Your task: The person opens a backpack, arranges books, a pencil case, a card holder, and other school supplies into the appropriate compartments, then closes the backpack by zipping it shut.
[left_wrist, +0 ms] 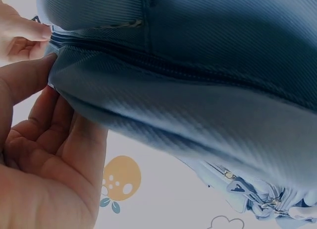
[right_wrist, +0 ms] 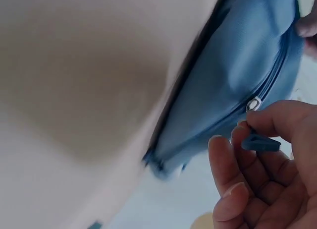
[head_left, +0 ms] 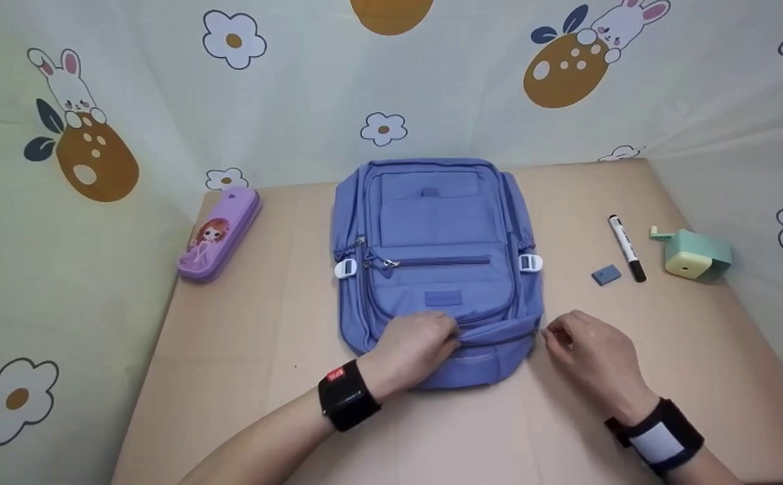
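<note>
Tan counter [head_left: 209,350], plain surface. Blue backpack [head_left: 441,222], one, lying front up at the counter's middle. Purple case [head_left: 219,236], printed with a red-haired figure, left of the backpack. Left hand [head_left: 415,347], grip pinching cloth at the backpack's lower front. Right hand [head_left: 593,357], beside its lower right edge. Green-and-cream crank sharpener [head_left: 697,254], far right. White marker [head_left: 627,247], black-ended. Blue eraser [head_left: 606,275], near the marker. Blue zip pull [right_wrist: 260,143], pinched in the right hand's grip.
</note>
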Available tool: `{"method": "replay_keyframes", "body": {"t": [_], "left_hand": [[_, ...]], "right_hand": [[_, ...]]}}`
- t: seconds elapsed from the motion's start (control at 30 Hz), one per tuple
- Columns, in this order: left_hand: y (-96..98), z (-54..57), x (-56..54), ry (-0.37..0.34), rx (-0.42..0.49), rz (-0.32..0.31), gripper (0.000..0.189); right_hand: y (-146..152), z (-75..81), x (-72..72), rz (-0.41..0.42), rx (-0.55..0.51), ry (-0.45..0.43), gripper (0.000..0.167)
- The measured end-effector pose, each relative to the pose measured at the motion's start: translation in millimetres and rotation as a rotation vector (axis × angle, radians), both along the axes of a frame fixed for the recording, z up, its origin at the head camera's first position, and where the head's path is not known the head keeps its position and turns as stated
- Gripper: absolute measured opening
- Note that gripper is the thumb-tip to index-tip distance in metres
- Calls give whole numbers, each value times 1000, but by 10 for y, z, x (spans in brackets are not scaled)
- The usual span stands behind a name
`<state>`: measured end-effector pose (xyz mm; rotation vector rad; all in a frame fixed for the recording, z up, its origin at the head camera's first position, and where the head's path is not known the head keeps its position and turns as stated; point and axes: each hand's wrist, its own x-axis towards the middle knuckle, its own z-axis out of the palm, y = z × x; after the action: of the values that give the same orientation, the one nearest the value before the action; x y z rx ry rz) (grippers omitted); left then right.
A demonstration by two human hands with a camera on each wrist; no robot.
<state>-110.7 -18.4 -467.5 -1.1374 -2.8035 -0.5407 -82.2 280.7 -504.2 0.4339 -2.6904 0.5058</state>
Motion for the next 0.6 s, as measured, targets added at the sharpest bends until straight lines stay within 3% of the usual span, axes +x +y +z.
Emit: {"method": "replay_keyframes", "body": {"t": [0.23, 0.6], "left_hand": [[-14, -13, 6, -4, -8, -4, 10], [70, 57, 11, 40, -98, -44, 18]], "right_hand": [[64, -46, -47, -20, -23, -61, 8], [80, -90, -57, -3, -31, -11, 15]]}}
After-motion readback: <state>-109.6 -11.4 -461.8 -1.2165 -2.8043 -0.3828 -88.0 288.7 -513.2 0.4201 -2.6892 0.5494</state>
